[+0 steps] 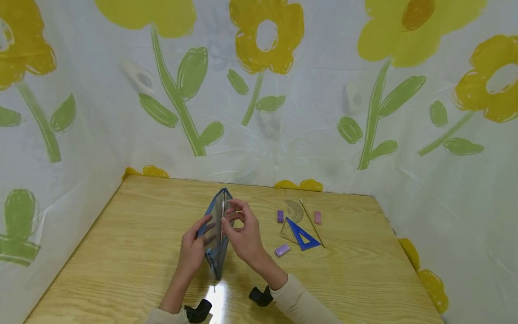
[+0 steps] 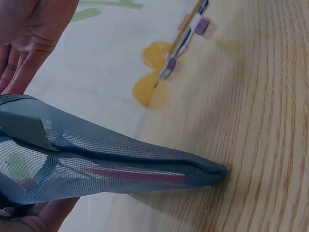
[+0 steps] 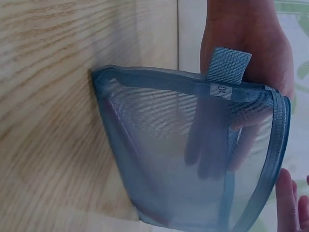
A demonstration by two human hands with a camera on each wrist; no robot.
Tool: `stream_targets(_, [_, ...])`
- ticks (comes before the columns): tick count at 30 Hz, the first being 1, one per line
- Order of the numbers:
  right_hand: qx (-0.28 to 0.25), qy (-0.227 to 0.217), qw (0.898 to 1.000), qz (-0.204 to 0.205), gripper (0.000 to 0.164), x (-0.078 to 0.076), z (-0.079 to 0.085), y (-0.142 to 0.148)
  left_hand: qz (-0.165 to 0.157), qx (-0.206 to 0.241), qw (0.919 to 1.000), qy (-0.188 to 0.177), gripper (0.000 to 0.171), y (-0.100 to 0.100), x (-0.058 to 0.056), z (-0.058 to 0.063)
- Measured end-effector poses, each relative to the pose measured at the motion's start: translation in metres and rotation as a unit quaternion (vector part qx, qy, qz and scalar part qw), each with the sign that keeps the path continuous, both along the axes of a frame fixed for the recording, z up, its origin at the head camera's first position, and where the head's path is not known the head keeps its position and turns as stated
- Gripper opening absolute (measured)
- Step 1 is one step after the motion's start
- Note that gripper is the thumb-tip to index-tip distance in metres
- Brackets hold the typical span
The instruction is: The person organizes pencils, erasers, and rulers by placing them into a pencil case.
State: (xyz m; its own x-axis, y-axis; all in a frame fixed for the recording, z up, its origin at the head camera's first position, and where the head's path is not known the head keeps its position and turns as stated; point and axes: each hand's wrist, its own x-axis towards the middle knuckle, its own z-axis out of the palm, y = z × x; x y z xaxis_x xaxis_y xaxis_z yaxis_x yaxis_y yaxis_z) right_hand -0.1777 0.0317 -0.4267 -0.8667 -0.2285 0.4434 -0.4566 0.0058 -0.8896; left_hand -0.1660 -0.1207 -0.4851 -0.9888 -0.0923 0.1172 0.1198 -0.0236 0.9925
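1. The mesh pouch [image 3: 159, 159] is tilted at the surface [image 1: 141, 247], gripped by the left hand [image 1: 192, 246].
2. Light, floppy handling expected; its zip rim [image 3: 279, 140] is best grasped.
3. Right hand [image 1: 247, 236] poised there; whether anything's pinched can't be told.

Cream sleeves [image 1: 303, 301] meet angled black wrist pieces [image 1: 198, 311], probably camera mounts.
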Motion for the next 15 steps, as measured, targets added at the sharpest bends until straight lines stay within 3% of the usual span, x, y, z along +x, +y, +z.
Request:
stream_targets(6, [-0.01, -0.004, 1.0, 0.003, 0.041, -0.01, -0.022, 0.009, -0.003, 0.004, 1.0, 0.007, 0.059, -0.001, 0.0, 0.002])
stream_targets(15, [-0.02, -0.01, 1.0, -0.018, 0.039, -0.006, -0.032, 0.035, -0.008, -0.003, 1.0, 0.005, 0.059, -0.003, 0.002, 0.002])
